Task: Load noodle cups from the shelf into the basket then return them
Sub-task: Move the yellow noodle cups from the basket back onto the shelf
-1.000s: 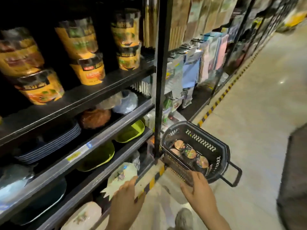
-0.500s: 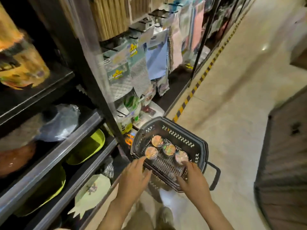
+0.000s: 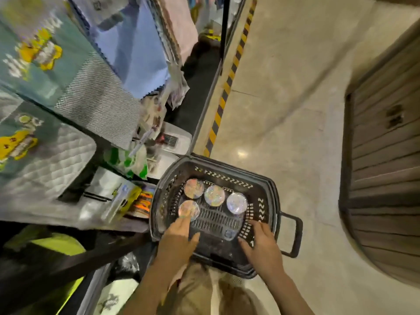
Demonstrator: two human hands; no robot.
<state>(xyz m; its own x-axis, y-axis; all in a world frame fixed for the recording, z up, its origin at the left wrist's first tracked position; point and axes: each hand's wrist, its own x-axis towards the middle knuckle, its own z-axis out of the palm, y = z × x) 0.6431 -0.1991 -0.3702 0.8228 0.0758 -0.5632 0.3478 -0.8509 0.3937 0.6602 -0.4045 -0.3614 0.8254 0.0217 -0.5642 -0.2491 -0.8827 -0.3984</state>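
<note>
A black plastic basket (image 3: 268, 192) stands on the floor beside the shelving, seen from above. Several noodle cups with shiny foil lids stand upright inside: one at the near left (image 3: 189, 208) and three in a row behind it (image 3: 214, 195). My left hand (image 3: 179, 237) reaches into the basket with straight fingers, its fingertips at the near-left cup's lid. My right hand (image 3: 261, 242) hovers with spread fingers over the basket's near right side, holding nothing. The shelf that carried the cups is out of view.
Shelving (image 3: 95, 253) on the left holds hanging cloth packs (image 3: 68, 92), blue cloths and yellow-green trays (image 3: 56, 248). A yellow-black striped line (image 3: 225, 87) runs along the shelf base. A brown slatted unit (image 3: 386, 178) stands across the aisle on the right. Pale floor lies between.
The view has tipped down and closer over the basket. Both hands have moved forward from the basket's near rim to inside it, the left reaching the near-left cup.
</note>
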